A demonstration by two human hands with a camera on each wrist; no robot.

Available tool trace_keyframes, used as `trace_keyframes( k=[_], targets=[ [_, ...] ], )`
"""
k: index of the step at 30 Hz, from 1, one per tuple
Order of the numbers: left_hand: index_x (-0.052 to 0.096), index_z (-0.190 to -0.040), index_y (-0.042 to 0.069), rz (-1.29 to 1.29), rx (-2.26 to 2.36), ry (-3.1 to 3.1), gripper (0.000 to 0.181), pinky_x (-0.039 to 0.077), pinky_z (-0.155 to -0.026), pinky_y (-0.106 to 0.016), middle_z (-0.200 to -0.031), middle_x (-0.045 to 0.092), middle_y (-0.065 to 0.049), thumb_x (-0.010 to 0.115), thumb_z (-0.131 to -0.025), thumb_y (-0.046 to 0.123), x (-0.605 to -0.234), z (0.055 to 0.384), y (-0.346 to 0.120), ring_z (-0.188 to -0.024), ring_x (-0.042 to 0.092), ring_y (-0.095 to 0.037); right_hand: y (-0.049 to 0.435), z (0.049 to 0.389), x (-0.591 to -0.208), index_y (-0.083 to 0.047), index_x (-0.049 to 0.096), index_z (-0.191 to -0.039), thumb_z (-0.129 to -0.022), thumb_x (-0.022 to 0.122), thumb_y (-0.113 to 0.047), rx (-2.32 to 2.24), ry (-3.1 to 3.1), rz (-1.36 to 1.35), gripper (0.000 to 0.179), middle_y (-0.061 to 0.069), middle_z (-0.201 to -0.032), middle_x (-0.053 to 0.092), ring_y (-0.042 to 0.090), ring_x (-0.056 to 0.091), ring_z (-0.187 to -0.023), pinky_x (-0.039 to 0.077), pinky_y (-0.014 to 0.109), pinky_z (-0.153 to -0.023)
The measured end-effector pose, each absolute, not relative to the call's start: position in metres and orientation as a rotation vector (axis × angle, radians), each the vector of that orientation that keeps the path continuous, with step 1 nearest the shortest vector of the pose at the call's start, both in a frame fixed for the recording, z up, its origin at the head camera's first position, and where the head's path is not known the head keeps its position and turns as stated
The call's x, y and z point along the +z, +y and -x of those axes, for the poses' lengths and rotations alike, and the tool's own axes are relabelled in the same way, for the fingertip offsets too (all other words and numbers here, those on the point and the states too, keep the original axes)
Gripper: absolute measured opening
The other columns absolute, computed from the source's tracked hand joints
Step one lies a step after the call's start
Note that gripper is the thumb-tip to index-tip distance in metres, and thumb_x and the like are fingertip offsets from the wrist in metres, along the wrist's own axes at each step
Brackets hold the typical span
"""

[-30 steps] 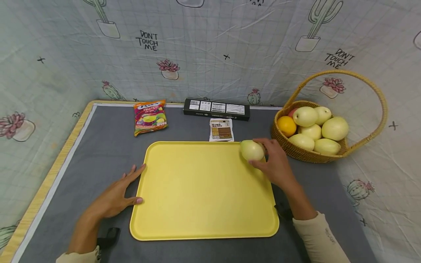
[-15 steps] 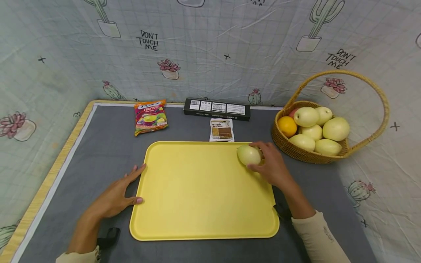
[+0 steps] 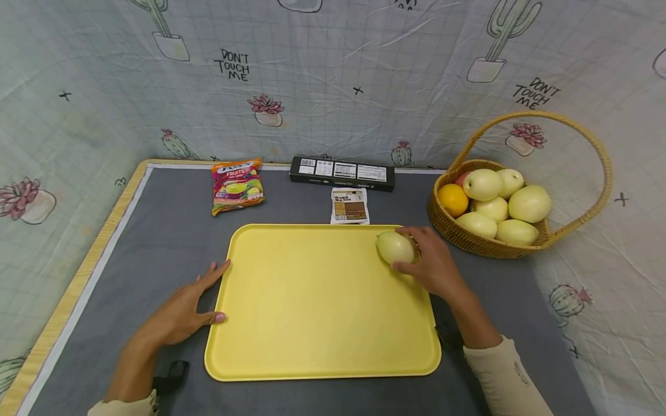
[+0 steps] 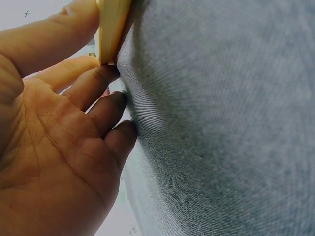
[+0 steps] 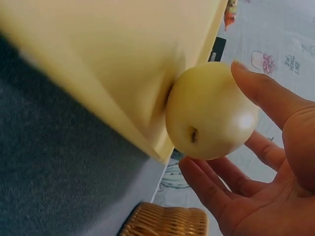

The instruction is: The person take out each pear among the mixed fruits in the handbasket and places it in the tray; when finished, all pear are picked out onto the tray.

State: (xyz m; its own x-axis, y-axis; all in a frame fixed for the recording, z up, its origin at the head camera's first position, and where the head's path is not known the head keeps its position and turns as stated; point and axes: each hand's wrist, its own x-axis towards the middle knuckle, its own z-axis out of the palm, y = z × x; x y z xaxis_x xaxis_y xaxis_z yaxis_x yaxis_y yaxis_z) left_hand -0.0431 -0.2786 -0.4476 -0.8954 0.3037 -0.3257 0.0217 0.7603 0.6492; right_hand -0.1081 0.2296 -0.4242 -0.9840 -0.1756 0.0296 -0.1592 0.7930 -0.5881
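A pale yellow pear [image 3: 395,248] is at the back right corner of the yellow tray [image 3: 322,300]. The right hand [image 3: 429,260] holds it from the right, thumb on the near side and fingers on the far side. In the right wrist view the pear [image 5: 209,115] shows its dark dimple, and the thumb [image 5: 268,93] touches its skin. The left hand [image 3: 179,312] rests at the tray's left edge with fingers spread, the thumb on the rim. From the left wrist, that hand's palm [image 4: 59,142] is seen, its fingertips against the tray's edge and the grey cloth.
Right of the tray stands a wicker basket [image 3: 468,240] with a tall handle, holding several pears, an orange [image 3: 453,200] and a partly hidden red fruit. Behind the tray lie a colourful candy bag [image 3: 237,186], a long black box [image 3: 342,173] and a small white-and-brown packet [image 3: 350,205].
The right hand has brought the pear slightly left and toward the person, lower at the tray's corner; it barely moves over the last half second. The left hand has stayed put.
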Motion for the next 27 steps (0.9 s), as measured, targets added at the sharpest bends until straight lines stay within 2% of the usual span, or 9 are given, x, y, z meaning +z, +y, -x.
trace_keyframes(
  k=[4,10,14,20,24,27],
  targets=[
    [0.017,-0.173,0.03,-0.248,0.927,2.542,0.115,0.024,-0.114,-0.085,-0.174,0.016,-0.032,0.089,-0.083,0.036,-0.447,0.043,-0.278,-0.15,0.017,-0.072,0.233,0.108,-0.423,-0.013,0.061,-0.149,-0.082,0.095,-0.021,-0.969,2.95,0.264,0.075,0.02,-0.128,0.061,0.035,0.062,-0.102,0.052,0.048,-0.085],
    [0.018,-0.173,0.031,-0.245,0.935,2.535,0.115,0.022,-0.115,-0.085,-0.174,0.015,-0.031,0.089,-0.083,0.035,-0.446,0.043,-0.278,-0.151,0.015,-0.071,0.238,0.108,-0.422,-0.012,0.061,-0.149,-0.082,0.095,-0.021,-0.97,2.969,0.291,0.075,0.021,-0.133,0.061,0.041,0.068,-0.11,0.055,0.058,-0.095],
    [0.017,-0.173,0.031,-0.246,0.939,2.534,0.116,0.023,-0.114,-0.085,-0.174,0.015,-0.032,0.089,-0.082,0.036,-0.447,0.043,-0.279,-0.151,0.016,-0.071,0.243,0.109,-0.419,-0.013,0.061,-0.149,-0.083,0.094,-0.023,-0.971,2.97,0.314,0.075,0.021,-0.137,0.061,0.045,0.068,-0.114,0.055,0.061,-0.099],
    [0.016,-0.173,0.032,-0.239,0.935,2.541,0.116,0.024,-0.114,-0.084,-0.174,0.016,-0.031,0.089,-0.082,0.035,-0.448,0.042,-0.279,-0.151,0.017,-0.071,0.253,0.114,-0.408,-0.015,0.06,-0.15,-0.084,0.093,-0.027,-0.96,3.002,0.34,0.075,0.021,-0.139,0.06,0.046,0.065,-0.115,0.055,0.061,-0.098],
    [0.017,-0.173,0.031,-0.242,0.936,2.546,0.116,0.025,-0.114,-0.084,-0.174,0.016,-0.032,0.089,-0.082,0.035,-0.447,0.042,-0.278,-0.151,0.017,-0.071,0.263,0.118,-0.398,-0.013,0.059,-0.15,-0.085,0.093,-0.022,-0.967,3.076,0.352,0.074,0.021,-0.136,0.061,0.042,0.061,-0.112,0.053,0.06,-0.096],
    [0.017,-0.173,0.03,-0.245,0.936,2.551,0.116,0.025,-0.114,-0.084,-0.173,0.016,-0.032,0.09,-0.082,0.034,-0.448,0.042,-0.278,-0.151,0.018,-0.071,0.272,0.122,-0.391,-0.01,0.059,-0.15,-0.085,0.093,-0.02,-1.005,3.121,0.34,0.075,0.023,-0.137,0.061,0.043,0.06,-0.118,0.053,0.062,-0.097]
  ],
)
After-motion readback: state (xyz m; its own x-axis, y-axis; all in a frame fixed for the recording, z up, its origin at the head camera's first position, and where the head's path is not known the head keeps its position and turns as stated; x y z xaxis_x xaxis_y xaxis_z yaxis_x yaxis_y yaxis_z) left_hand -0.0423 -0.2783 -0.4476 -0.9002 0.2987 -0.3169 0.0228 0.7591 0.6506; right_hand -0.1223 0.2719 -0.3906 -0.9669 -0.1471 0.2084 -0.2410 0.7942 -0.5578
